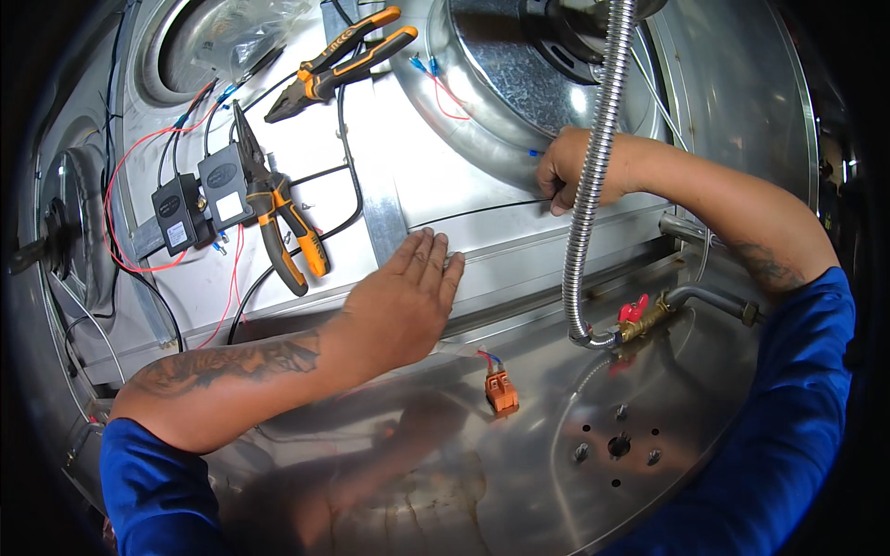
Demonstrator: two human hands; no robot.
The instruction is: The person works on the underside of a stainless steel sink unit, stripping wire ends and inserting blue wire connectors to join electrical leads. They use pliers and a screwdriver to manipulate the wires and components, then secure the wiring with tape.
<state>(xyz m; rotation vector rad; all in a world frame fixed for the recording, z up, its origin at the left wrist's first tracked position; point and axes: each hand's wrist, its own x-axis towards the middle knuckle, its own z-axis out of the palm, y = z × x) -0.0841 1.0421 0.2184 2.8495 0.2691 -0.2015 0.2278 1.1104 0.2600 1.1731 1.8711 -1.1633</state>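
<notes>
My left hand (413,292) lies flat on the metal panel's edge, its fingers stretched out, near one end of a thin black wire (487,210). That wire runs right to my right hand (577,171), whose fingers are curled closed around its other end, partly behind a ribbed metal hose (598,167). A small blue connector (535,153) shows beside the right fingers. Long-nose pliers (278,218) with orange and black handles lie to the left, by two black boxes (199,204). Behind them rests a second pair of pliers (343,65).
An orange rocker switch (501,394) with red and blue wires sits on the front steel sheet. At right, a brass valve (640,320) with a red handle joins the hose to a pipe. Round metal bowls (473,120) and loose red wires (120,176) surround the panel.
</notes>
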